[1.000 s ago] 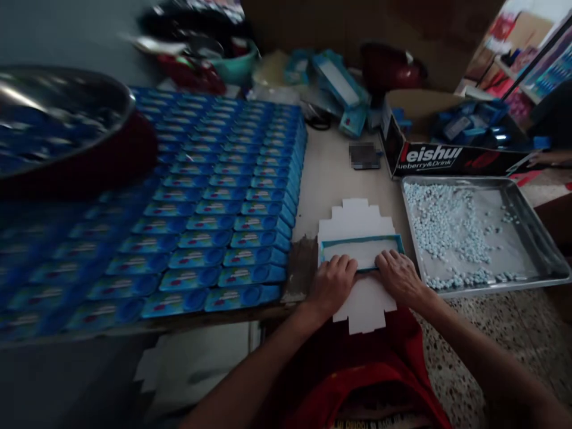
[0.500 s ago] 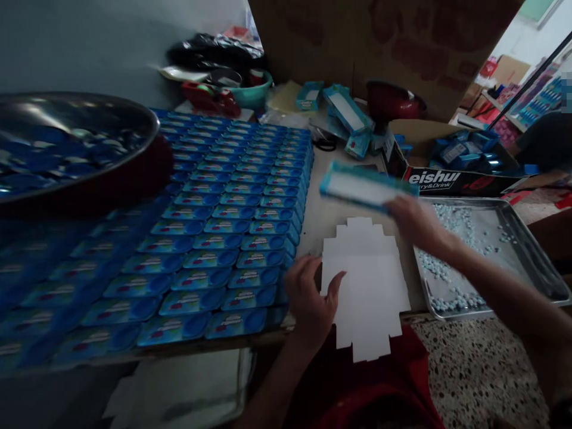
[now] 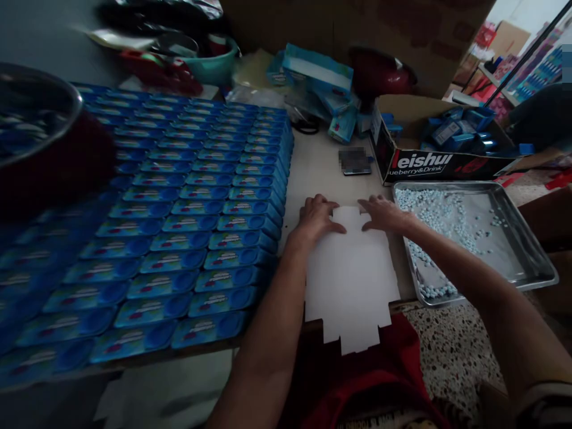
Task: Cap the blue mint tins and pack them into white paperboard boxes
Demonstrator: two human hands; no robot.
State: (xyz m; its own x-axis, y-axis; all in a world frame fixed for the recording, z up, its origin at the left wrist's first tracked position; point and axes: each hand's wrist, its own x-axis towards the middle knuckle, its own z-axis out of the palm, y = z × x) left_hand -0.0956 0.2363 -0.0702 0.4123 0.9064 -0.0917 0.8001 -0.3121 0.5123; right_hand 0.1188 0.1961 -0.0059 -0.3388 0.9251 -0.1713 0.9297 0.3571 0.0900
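A flat white cardboard box blank [image 3: 351, 280], with notched flaps, lies in front of me, its near end over the table's edge. My left hand [image 3: 319, 219] is at its far left corner, thumb on the card and fingers curled at the flap. Opposite it, my right hand [image 3: 379, 214] grips the far right corner in the same way. The narrow far flap shows between both thumbs. A blue display box with a white panel [image 3: 318, 70] tops the pile at the back.
Rows of small blue packs [image 3: 179, 223] fill the left side, beside a large metal bowl [image 3: 89, 140]. On the right are a tray of small pale pellets [image 3: 522, 238] and an open carton [image 3: 429, 167] of blue packs. A phone-like object [image 3: 355, 161] lies beyond the blank.
My right hand has let go of the blue display box, now on the back pile, and come to the blank. My left hand moved up to its far end. The view shifted right.
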